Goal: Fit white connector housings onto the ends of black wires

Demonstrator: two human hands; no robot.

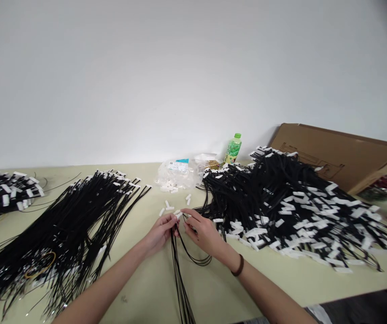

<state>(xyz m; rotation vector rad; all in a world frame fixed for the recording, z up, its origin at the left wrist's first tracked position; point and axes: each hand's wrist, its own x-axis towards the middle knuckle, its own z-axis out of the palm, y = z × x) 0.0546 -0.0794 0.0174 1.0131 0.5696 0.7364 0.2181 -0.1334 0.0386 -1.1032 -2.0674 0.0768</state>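
My left hand and my right hand meet at the middle of the table, fingers pinched together. Between them runs a thin bundle of black cables that trails down toward me. The fingertips hold a small white connector at the cable ends. A few loose white connectors lie just beyond my hands. A dark band sits on my right wrist.
A large heap of black cables with white connectors fills the right. Another spread of black cables lies left, a smaller pile far left. A plastic bag of white parts, a green bottle and a cardboard box stand behind.
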